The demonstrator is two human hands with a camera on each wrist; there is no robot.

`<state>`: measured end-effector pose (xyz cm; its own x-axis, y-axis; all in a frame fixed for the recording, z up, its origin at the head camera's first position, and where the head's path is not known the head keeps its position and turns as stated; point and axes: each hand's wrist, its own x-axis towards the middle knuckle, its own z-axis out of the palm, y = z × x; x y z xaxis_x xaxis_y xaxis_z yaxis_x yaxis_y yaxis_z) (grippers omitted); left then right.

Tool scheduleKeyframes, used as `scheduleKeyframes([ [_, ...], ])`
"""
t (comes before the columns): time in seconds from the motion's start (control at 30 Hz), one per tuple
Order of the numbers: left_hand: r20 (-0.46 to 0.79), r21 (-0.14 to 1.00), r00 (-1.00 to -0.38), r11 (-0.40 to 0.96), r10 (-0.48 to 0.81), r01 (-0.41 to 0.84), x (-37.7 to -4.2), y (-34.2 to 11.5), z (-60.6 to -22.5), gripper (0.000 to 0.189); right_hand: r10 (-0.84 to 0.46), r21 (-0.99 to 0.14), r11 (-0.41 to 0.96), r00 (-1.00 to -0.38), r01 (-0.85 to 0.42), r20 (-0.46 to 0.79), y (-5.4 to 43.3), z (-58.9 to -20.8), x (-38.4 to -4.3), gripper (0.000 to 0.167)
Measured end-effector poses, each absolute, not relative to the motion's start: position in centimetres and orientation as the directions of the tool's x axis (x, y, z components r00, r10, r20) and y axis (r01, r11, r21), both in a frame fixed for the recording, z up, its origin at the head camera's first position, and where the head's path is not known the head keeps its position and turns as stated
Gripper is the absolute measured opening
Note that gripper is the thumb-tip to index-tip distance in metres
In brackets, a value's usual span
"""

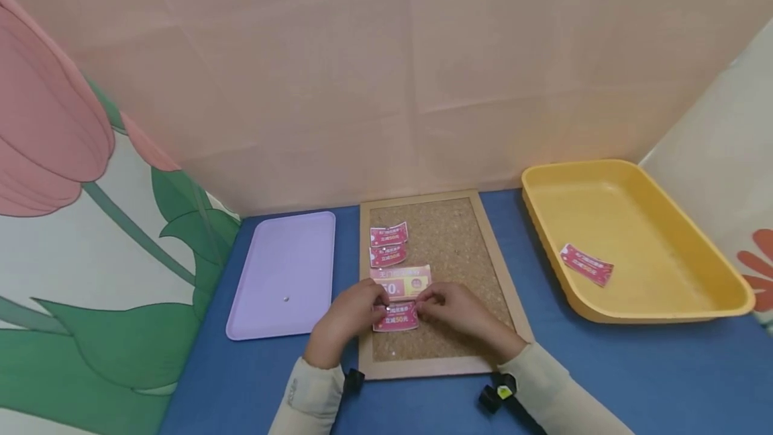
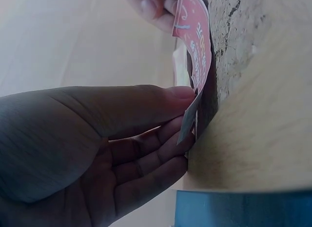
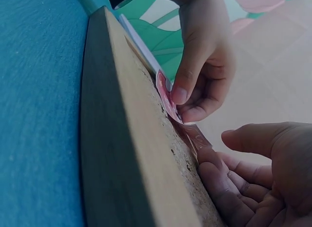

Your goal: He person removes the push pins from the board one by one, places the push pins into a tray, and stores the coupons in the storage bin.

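Observation:
In the head view a pink paper coupon [image 1: 400,318] lies lowest in a column on the framed corkboard [image 1: 459,274]. My left hand [image 1: 356,311] pinches its left end, the thumb [image 2: 170,96] pressing on the printed face; the paper bends up there. My right hand [image 1: 459,314] is at the coupon's other end. In the right wrist view its fingers [image 3: 214,173] touch that end, while the thumb stands a little apart. Above the coupon are a pink-and-yellow coupon [image 1: 417,280] and two smaller pink coupons [image 1: 388,234], [image 1: 388,256].
Left of the board lies a lilac tray [image 1: 274,260] with a small metal piece [image 1: 286,299] on it. A deep yellow tray [image 1: 658,274] stands at the right, one pink coupon [image 1: 587,265] inside. Blue cloth [image 1: 435,408] covers the table.

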<state>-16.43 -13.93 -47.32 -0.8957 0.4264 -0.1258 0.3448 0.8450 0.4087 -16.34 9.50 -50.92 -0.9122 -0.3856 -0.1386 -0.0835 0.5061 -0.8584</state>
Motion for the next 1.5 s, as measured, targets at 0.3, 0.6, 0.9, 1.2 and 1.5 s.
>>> scheduleKeyframes([
  [0.3,-0.084,0.321,-0.911,0.877,0.403,0.358,-16.08,-13.37,-47.01,0.007,-0.39,-0.854,0.509,-0.913,-0.105,-0.12,9.34,-51.25,-16.52,0.013],
  [0.6,-0.073,0.287,-0.912,0.884,0.404,0.368,-16.48,-13.21,-47.74,0.004,-0.366,-0.847,0.524,-0.923,-0.095,-0.123,9.25,-51.37,-16.56,0.013],
  [0.9,-0.077,0.266,-0.911,0.889,0.406,0.374,-16.8,-13.13,-47.72,0.004,-0.375,-0.847,0.522,-0.919,-0.1,-0.123,9.15,-51.12,-16.53,0.01],
  [1.2,-0.065,0.203,-0.9,0.889,0.431,0.411,-16.71,-13.13,-47.57,0.008,-0.386,-0.855,0.508,-0.915,-0.103,-0.119,9.06,-51.26,-16.43,0.012],
  [1.5,-0.059,0.207,-0.896,0.883,0.441,0.421,-16.68,-13.23,-47.53,0.007,-0.394,-0.856,0.505,-0.912,-0.109,-0.116,9.08,-51.25,-16.44,0.012],
])
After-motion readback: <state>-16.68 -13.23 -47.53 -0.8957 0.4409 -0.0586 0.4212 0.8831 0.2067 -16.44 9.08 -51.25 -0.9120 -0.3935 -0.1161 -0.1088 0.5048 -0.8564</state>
